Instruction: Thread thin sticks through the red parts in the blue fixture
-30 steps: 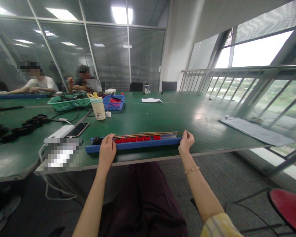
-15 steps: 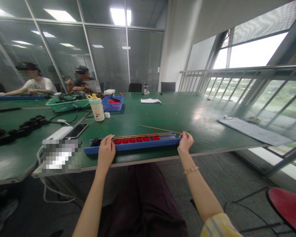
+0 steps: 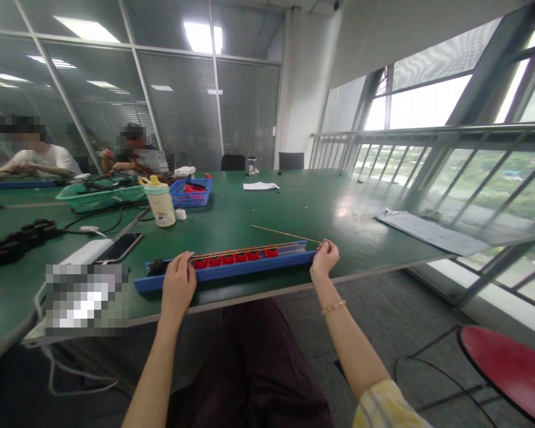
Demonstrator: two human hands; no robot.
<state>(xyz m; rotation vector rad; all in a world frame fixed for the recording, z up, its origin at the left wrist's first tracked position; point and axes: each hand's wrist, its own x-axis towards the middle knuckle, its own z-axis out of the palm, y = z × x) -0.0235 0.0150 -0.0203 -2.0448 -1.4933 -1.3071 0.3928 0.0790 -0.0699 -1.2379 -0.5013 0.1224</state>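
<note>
A long blue trough [image 3: 249, 269] lies along the table's front edge, with several red pieces [image 3: 229, 259] in a row inside it. Thin tan strips [image 3: 245, 249] run lengthwise over the red pieces. My left hand [image 3: 179, 282] is closed over the trough's left part, its fingertips by the ends of the strips. Beside it, a black lump [image 3: 157, 267] sits in the trough's left end. At the right end, my right hand [image 3: 324, 259] pinches a thin yellowish stick [image 3: 285, 233], which slants away to the left behind the trough.
Left of the trough are a phone [image 3: 121, 247], a white power strip [image 3: 82, 258] and a cream cup [image 3: 160, 205]. Farther back stand a green basket [image 3: 102, 199] and a blue basket [image 3: 191, 193]. A clipboard with papers [image 3: 428, 233] lies right. Two people sit across at the left.
The view has turned a little to the right, so the table's things appear farther left. Both hands keep their places on the trough and the stick.
</note>
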